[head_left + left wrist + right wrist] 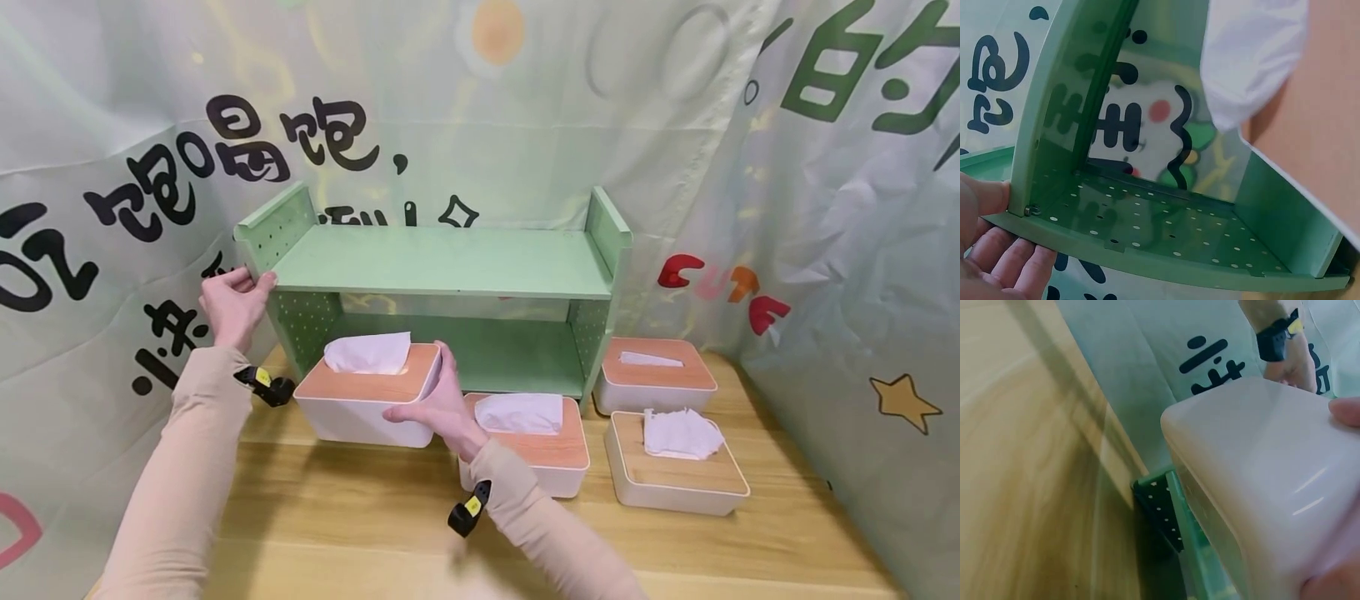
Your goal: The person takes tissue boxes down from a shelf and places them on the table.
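Note:
My left hand [234,307] grips the left side of a green two-tier shelf [450,258], at the front end of its upper board. In the left wrist view the thumb [988,194] lies on the board side and the fingers [1019,265] reach under the perforated side panel. With my right hand [442,408] I hold a white tissue box [360,419] by its right end. The box has a wood-look lid and a tissue sticking out, and is raised in front of the lower tier. Its white underside [1260,456] shows in the right wrist view.
Another tissue box [555,479] stands behind my right wrist, partly hidden by it. Two more stand to the right of the shelf: one at the back [660,396], one with a paler lid [678,496] nearer. Printed curtains [480,150] hang behind the wooden table [360,533].

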{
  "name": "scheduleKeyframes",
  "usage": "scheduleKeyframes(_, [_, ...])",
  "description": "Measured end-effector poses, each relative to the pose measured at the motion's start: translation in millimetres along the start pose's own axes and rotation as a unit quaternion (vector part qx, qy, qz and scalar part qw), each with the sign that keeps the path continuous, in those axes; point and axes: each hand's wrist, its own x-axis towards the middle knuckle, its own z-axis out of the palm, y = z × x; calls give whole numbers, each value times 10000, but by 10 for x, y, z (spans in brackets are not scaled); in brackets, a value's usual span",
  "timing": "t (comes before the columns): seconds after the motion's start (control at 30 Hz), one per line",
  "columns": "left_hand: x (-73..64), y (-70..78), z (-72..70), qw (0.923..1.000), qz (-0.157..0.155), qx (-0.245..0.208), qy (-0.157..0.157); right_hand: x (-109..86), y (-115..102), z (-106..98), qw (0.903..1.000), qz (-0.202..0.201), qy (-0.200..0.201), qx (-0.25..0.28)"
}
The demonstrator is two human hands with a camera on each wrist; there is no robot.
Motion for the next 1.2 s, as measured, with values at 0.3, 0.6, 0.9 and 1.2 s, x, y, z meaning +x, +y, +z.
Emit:
scheduleKeyframes(0.3, [-22,18,-1,10000,-51,-40,-5,-135,107,129,9994,138,171,-268])
scheduleKeyframes(0.6, [-31,15,-2,10000,-3,-7,-5,-174,232,190,9987,224,338,-292])
scheduleKeyframes(0.9, [-38,23,-5,10000,-37,-31,12,-212,366,240,9982,218,459,-310])
scheduleKeyframes(1.2, [-40,31,0,10000,55,2,49,-239,456,290,9970,237,610,-403])
